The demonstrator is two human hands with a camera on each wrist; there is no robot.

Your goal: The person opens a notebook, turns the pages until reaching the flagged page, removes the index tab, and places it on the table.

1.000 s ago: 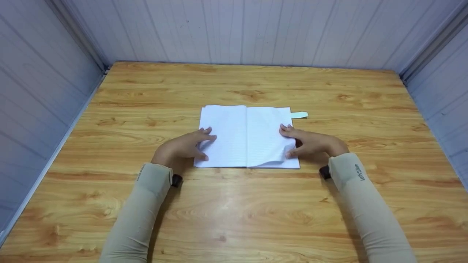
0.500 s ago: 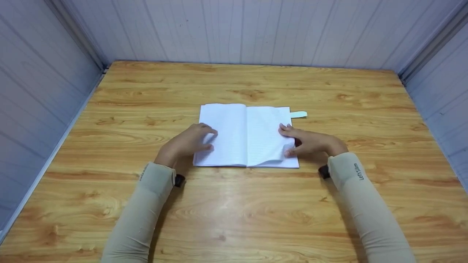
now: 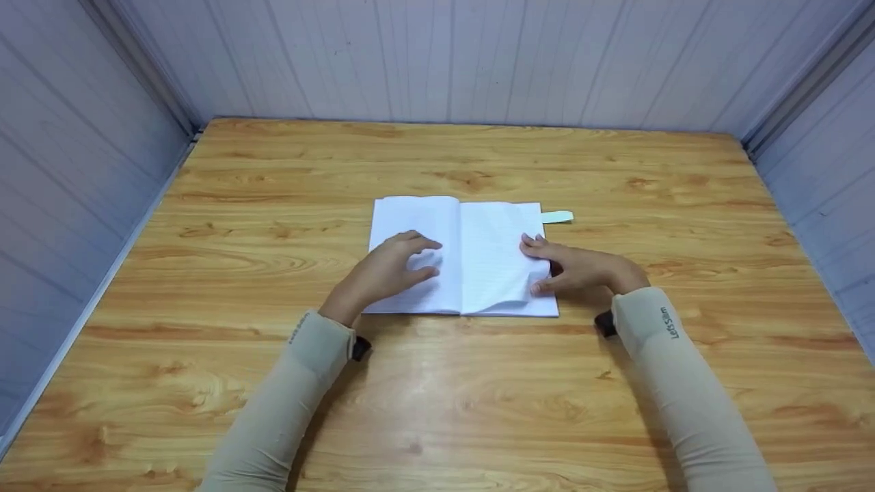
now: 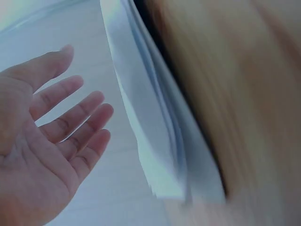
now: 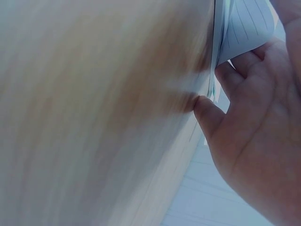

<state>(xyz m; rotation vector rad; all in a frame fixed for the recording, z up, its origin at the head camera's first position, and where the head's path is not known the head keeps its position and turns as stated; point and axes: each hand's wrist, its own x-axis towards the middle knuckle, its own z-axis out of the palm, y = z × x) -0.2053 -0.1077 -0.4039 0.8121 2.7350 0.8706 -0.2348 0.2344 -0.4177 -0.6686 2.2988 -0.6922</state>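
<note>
An open notebook (image 3: 493, 239) with white lined pages lies flat on the wooden table. Above its left page hovers my left hand (image 3: 394, 270), thumb and fingers apart with nothing between them; the left wrist view shows this palm (image 4: 42, 136) beside the layered page edges (image 4: 155, 117). My right hand (image 3: 581, 265) is at the notebook's right edge, fingertips on the right page and thumb near its lower corner. That page's corner (image 3: 514, 294) is bent up. In the right wrist view the lined page (image 5: 247, 28) curls up between the thumb and fingers.
A pale tab (image 3: 557, 216) sticks out from the notebook's upper right edge. The wooden table (image 3: 437, 403) reaches back to a white panelled wall (image 3: 424, 61). More panels stand at the left and right.
My left hand has moved right, from the notebook's left edge to over the left page near the spine. The right hand and the bent corner look the same.
</note>
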